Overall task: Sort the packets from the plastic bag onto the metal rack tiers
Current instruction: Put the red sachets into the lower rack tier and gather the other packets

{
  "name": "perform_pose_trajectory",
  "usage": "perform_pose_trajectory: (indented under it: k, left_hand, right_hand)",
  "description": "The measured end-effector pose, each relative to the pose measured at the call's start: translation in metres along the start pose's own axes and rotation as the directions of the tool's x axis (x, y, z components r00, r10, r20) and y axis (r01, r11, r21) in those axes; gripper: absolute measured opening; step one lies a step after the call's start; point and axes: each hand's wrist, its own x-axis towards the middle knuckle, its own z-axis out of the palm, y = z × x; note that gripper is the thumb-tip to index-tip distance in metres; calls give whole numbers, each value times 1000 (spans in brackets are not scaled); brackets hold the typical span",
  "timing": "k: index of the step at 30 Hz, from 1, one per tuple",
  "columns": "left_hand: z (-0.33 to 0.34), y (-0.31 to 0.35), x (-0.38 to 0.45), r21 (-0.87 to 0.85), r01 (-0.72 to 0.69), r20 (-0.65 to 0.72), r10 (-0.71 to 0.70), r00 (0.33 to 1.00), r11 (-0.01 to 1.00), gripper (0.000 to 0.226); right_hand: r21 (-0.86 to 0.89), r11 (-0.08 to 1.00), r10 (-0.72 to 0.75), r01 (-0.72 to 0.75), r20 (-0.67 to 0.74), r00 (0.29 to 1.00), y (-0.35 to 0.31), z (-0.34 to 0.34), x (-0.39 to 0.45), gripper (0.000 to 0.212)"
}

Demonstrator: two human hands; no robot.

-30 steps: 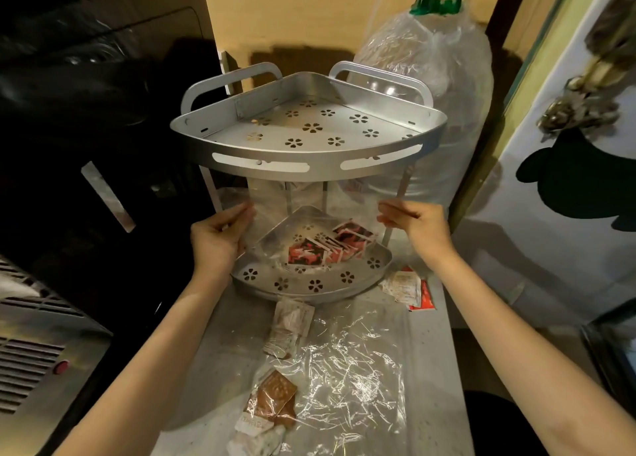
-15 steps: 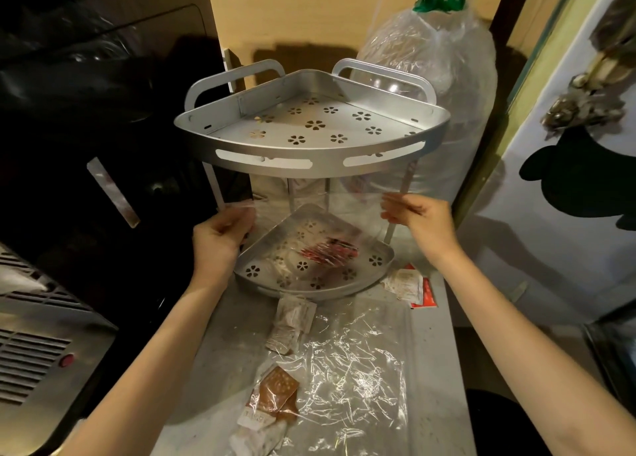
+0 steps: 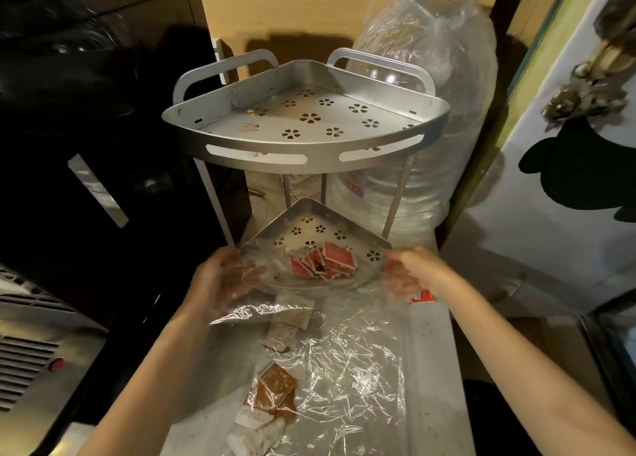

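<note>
A two-tier metal corner rack (image 3: 306,152) stands at the back of the narrow counter. Its top tier is bare. Several red packets (image 3: 323,261) lie on the lower tier (image 3: 303,221), seen through a clear plastic bag (image 3: 275,283). My left hand (image 3: 216,280) grips the bag's left edge and my right hand (image 3: 413,271) grips its right edge, stretching it in front of the lower tier. Brown packets (image 3: 275,392) and pale packets (image 3: 287,324) lie on the counter nearer to me, under plastic film.
A large water bottle wrapped in plastic (image 3: 437,104) stands behind the rack on the right. A second crumpled clear sheet (image 3: 347,369) covers the counter (image 3: 430,369). A red-and-white packet (image 3: 425,296) lies by my right wrist. Dark appliances (image 3: 86,145) fill the left side.
Both hands have come down and toward me with the clear bag, from beside the rack's legs to the front of the lower tier. The red packets now lie fanned out on that tier.
</note>
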Motion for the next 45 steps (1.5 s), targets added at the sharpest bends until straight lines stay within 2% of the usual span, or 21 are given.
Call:
perform_pose_trajectory:
  k: [2,3,5,6,8,10,12,14,16,17,20,22,24,26,32,35,37,38,42,44,45]
  left_hand:
    - [0,1,-1,70,70,72,-75,995,995,31]
    - [1,1,-1,114,81,49,-87,995,990,27]
    - [-4,3,2,23,148,7,-148,989,989,43]
    - [-5,5,3,-54,163,22,-162,987,985,44]
    - [-3,9,2,-73,176,62,-172,983,982,36]
    - [3,14,1,-59,174,67,-170,983,983,22]
    - [5,19,2,-80,138,85,-131,988,987,30]
    - [7,27,-1,-9,91,76,-90,993,996,42]
    - [9,34,-5,47,19,89,-23,996,999,44]
    - [9,35,-5,59,-9,124,2,992,998,49]
    - [6,42,-3,2,-94,171,92,981,996,71]
    - [5,46,-3,-1,-117,185,115,976,993,53]
    - [7,46,-6,29,-160,173,152,973,987,10]
    - [10,45,-6,83,-234,144,220,965,969,33]
    - [16,36,-10,106,-286,94,277,956,952,30]
    - [12,26,-16,179,-267,102,252,962,947,41]
    - [10,18,-20,224,-214,92,198,976,951,36]
    - [8,16,-22,207,-173,92,156,983,963,35]
    - [2,18,-21,124,47,78,-57,995,991,50]
    - [0,19,-16,183,128,28,-135,990,975,54]
    - [0,19,-13,218,139,-1,-142,990,966,48]
  right_hand:
    - [-67,997,34,-31,53,998,3,10,2,37]
    - [-31,999,33,-30,93,995,4,14,4,38]
    - [139,988,32,-61,203,979,2,19,4,30]
    - [181,981,19,-65,245,969,0,20,3,25]
    - [159,986,3,-45,258,966,-4,19,4,21]
    - [142,990,-55,26,207,977,-10,18,4,23]
    - [221,970,-134,100,146,980,-16,13,3,22]
    - [355,924,-209,141,161,965,-23,5,2,15]
    - [334,928,-212,162,117,970,-28,-2,2,11]
    - [326,930,-211,171,90,973,-30,-6,0,13]
    - [516,837,-300,183,154,941,-40,-12,-3,29]
    - [551,809,-316,204,116,942,-47,-14,-5,14]
    - [559,797,-317,228,66,946,-52,-17,-6,9]
    - [571,785,-333,241,61,941,-52,-19,-3,13]
    - [547,807,-323,222,95,942,-41,-21,-6,19]
    - [533,832,-280,155,161,946,-30,-23,-6,15]
    - [464,881,-214,88,226,950,-22,-25,-7,12]
    - [424,904,-177,56,252,951,-19,-27,-8,17]
    - [266,962,-36,-52,317,948,-16,-31,-7,63]
    - [134,990,-3,-47,351,936,-19,-27,-7,72]
    - [74,997,2,-31,361,933,-20,-24,-6,70]
